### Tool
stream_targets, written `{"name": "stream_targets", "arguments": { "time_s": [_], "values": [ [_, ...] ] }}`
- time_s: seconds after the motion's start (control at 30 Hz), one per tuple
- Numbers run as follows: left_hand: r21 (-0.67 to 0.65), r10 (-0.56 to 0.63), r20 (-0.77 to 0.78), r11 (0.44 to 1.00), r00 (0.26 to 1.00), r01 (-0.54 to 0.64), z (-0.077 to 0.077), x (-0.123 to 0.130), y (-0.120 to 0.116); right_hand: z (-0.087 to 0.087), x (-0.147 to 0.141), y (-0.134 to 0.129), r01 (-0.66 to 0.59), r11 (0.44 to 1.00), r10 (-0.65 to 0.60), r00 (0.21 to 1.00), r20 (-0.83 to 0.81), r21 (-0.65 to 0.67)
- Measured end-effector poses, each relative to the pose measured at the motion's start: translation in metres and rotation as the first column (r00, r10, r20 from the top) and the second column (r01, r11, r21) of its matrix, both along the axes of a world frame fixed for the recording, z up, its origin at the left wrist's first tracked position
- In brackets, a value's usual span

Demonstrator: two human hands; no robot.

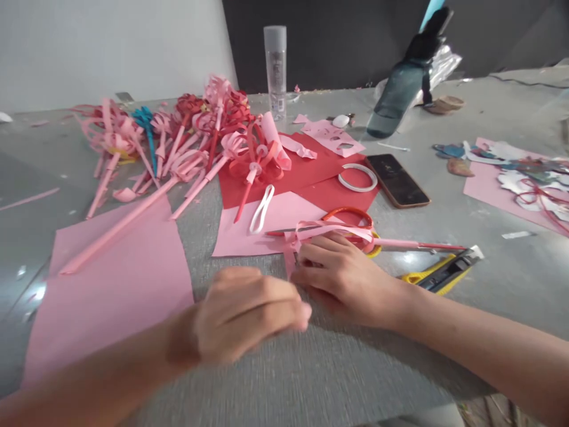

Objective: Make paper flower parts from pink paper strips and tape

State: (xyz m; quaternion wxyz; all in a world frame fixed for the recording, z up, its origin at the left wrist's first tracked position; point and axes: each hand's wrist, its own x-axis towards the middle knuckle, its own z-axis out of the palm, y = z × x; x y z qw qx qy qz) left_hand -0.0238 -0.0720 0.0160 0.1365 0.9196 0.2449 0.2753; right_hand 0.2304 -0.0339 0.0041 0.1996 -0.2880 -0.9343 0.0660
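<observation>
- Nearest the camera, the left forearm (102,370) leads to the left hand (251,314), blurred and curled above the desk (284,379), apart from the right hand; I cannot tell whether it grips anything. Steadying it beside the paper should give better control.
- Pink strip (290,261): its narrow end lies at the right hand's fingertips, over the pink sheet's (240,237) near edge. Light, even pressure would suit it; tugging could crease or tear it.
- Right hand (344,276): fingers bent down against the strip, their clamp hidden. Keeping clear of the scissors (347,209) seems wise.
- In looks, the strip is pale, flat and ribbon-like; a slim pink rod (398,244) sticks out rightward beyond the knuckles.
</observation>
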Motion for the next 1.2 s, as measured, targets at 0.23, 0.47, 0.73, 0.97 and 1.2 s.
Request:
{"name": "stream_targets", "arguments": {
  "time_s": [0.23, 0.47, 0.73, 0.97, 1.2],
  "values": [
    [-0.134, 0.246, 0.031, 0.962, 0.969, -0.240, -0.007, 0.026, 0.062, 0.000, 0.001, 0.000, 0.001, 1.000, -0.002, 0.999, -0.043, -0.018],
    [-0.184, 0.207, -0.121, 0.956, 0.971, -0.227, -0.011, 0.028, 0.062, 0.002, 0.002, -0.001, -0.005, 1.000, 0.004, 0.999, -0.054, -0.027],
    [-0.226, 0.209, -0.135, 0.945, 0.969, -0.235, -0.012, 0.029, 0.064, 0.004, -0.001, -0.001, 0.024, 0.999, -0.027, 0.998, -0.065, -0.043],
    [-0.182, 0.208, -0.160, 0.955, 0.965, -0.236, -0.012, 0.029, 0.065, 0.005, -0.002, -0.003, 0.029, 0.999, -0.030, 0.998, -0.048, -0.018],
    [-0.189, 0.186, -0.180, 0.957, 0.966, -0.219, -0.010, 0.029, 0.066, 0.011, -0.005, -0.008, 0.092, 0.995, -0.094, 0.995, 0.034, 0.038]
  ]
}}
